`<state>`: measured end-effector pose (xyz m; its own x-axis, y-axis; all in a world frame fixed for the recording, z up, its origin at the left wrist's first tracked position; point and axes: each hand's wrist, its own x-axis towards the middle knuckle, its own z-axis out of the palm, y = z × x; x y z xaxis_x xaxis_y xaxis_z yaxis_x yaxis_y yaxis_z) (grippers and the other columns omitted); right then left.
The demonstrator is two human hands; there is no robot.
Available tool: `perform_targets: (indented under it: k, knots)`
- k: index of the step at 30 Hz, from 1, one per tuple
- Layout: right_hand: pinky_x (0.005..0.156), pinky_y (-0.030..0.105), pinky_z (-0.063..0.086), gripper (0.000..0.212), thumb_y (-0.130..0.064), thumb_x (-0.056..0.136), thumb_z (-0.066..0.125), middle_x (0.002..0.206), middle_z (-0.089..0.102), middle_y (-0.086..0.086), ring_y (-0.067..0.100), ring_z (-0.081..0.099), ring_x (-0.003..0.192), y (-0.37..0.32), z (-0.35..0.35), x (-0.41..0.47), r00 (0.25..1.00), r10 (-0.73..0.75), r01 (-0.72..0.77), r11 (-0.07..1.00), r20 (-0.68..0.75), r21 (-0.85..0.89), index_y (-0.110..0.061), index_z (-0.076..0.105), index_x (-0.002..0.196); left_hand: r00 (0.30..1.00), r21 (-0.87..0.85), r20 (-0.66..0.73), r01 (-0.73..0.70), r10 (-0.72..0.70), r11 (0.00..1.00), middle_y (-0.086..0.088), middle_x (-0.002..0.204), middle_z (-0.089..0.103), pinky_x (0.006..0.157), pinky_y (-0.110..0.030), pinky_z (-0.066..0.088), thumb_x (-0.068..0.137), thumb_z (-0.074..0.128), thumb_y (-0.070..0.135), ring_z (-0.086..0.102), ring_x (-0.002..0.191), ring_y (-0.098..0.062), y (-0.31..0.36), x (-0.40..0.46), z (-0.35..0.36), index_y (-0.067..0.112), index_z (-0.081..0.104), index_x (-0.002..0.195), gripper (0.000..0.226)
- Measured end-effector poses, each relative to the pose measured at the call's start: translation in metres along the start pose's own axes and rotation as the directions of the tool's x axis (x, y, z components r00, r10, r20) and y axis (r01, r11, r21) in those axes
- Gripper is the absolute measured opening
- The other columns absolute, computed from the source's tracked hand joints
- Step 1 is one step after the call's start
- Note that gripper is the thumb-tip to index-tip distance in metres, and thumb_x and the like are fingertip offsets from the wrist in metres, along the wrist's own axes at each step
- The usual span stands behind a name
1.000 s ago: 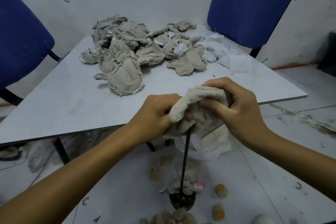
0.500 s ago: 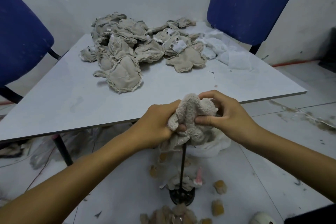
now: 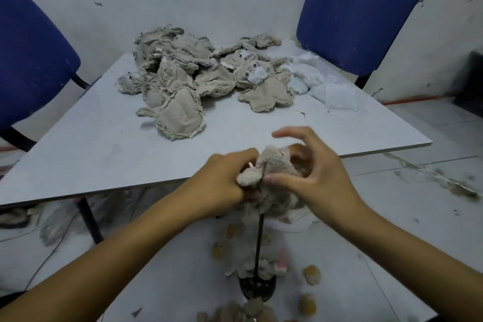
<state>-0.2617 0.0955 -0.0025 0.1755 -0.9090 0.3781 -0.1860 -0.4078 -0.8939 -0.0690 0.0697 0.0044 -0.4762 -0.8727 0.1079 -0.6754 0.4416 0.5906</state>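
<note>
A small beige plush skin (image 3: 271,172) sits on top of a thin black upright rod (image 3: 259,246) that rises from a round black base (image 3: 257,289) on the floor. My left hand (image 3: 222,185) grips the skin's left side with curled fingers. On the skin's right side is my right hand (image 3: 316,172), its thumb pressed against the fabric while the fingers arch loosely over the top. The rod's upper end is hidden inside the fabric.
A pile of inside-out beige skins (image 3: 198,78) and white scraps (image 3: 321,83) lies on the grey table (image 3: 91,146). Blue chairs stand at the left (image 3: 28,65) and back right (image 3: 363,8). Small tan pieces (image 3: 311,274) litter the floor around the base.
The plush skin has been worked further down over the rod and looks smaller and more bunched. My right hand's fingers have lifted off the top and spread.
</note>
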Motion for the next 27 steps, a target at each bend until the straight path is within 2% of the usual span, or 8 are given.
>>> perform_targets:
  k: [3,6,8,13,16,19,23,27]
  knots:
    - [0.062,0.034,0.054,0.054,-0.013,0.076,0.084,0.075,0.065,-0.002,0.014,0.063,0.069,0.014,0.003,-0.008,0.995,0.100,-0.100,0.993,0.009,-0.060,-0.034,0.056,0.117,1.000,-0.210,-0.016,-0.008,0.004,0.978,0.014,0.102,0.070,0.080,-0.027,0.052,0.076,0.077,0.045,0.064,0.093,-0.003,0.001,-0.003,0.003,0.038,0.059,0.113,0.042]
    - [0.083,0.044,0.058,0.047,-0.019,0.073,0.086,0.095,0.073,-0.003,0.013,0.070,0.091,0.023,0.001,-0.009,0.975,0.213,-0.207,0.975,0.069,-0.082,-0.022,0.061,0.113,0.975,-0.296,-0.221,-0.095,0.028,0.951,0.014,0.076,0.068,0.067,-0.028,0.048,0.070,0.075,0.031,0.061,0.071,-0.005,0.004,0.003,0.000,0.031,0.066,0.084,0.016]
    - [0.084,0.049,0.056,0.037,-0.015,0.072,0.086,0.094,0.074,0.002,0.021,0.071,0.092,0.025,-0.002,-0.006,0.974,0.218,-0.209,0.970,0.067,-0.121,-0.012,0.068,0.104,0.980,-0.363,-0.199,-0.104,0.032,0.926,0.014,0.066,0.060,0.063,-0.029,0.044,0.068,0.077,0.025,0.054,0.065,-0.007,0.001,0.005,-0.001,0.025,0.061,0.073,0.017]
    - [0.075,0.024,0.055,0.020,-0.003,0.078,0.080,0.087,0.073,-0.009,0.009,0.069,0.081,0.015,-0.007,0.002,0.988,-0.136,0.126,0.984,-0.067,-0.128,-0.016,0.074,0.091,0.994,-0.276,-0.068,-0.098,0.082,0.956,-0.002,0.065,0.050,0.062,-0.046,0.052,0.069,0.079,0.028,0.048,0.063,-0.025,-0.015,0.005,-0.015,0.021,0.048,0.071,0.032]
    - [0.072,0.015,0.050,0.019,-0.013,0.079,0.078,0.085,0.071,-0.019,0.002,0.067,0.080,0.012,-0.007,0.003,0.963,-0.260,0.240,0.948,-0.070,-0.208,-0.027,0.072,0.090,0.979,-0.240,-0.164,-0.155,0.118,0.958,-0.006,0.065,0.050,0.056,-0.040,0.047,0.066,0.079,0.037,0.044,0.061,-0.011,-0.017,0.006,-0.010,0.016,0.048,0.071,0.037]
    - [0.061,0.020,0.046,0.021,-0.018,0.079,0.082,0.069,0.066,-0.016,-0.001,0.061,0.066,0.021,-0.010,0.005,0.995,-0.097,0.094,0.944,0.008,-0.315,-0.032,0.067,0.075,0.990,-0.290,-0.132,-0.091,0.055,0.953,-0.006,0.071,0.061,0.063,-0.040,0.052,0.067,0.081,0.033,0.057,0.067,-0.015,-0.018,0.004,0.003,0.012,0.059,0.079,0.032]
    - [0.061,0.023,0.049,0.011,-0.026,0.078,0.083,0.069,0.070,-0.013,0.000,0.064,0.067,0.036,-0.010,0.002,0.993,0.088,-0.053,0.929,0.080,-0.367,-0.026,0.072,0.076,0.994,-0.116,-0.067,-0.095,0.087,0.989,0.032,0.086,0.068,0.070,-0.010,0.045,0.071,0.075,0.031,0.063,0.088,0.008,-0.013,0.000,0.017,0.049,0.060,0.099,0.036]
    - [0.071,0.027,0.052,0.027,-0.033,0.077,0.082,0.087,0.073,-0.013,0.000,0.064,0.077,0.036,-0.016,0.001,0.968,0.168,-0.093,0.929,0.184,-0.359,-0.024,0.073,0.100,0.961,-0.267,-0.254,-0.181,0.112,0.946,-0.005,0.070,0.059,0.059,-0.039,0.048,0.072,0.076,0.027,0.056,0.064,-0.019,-0.007,0.000,0.010,0.016,0.060,0.078,0.020]
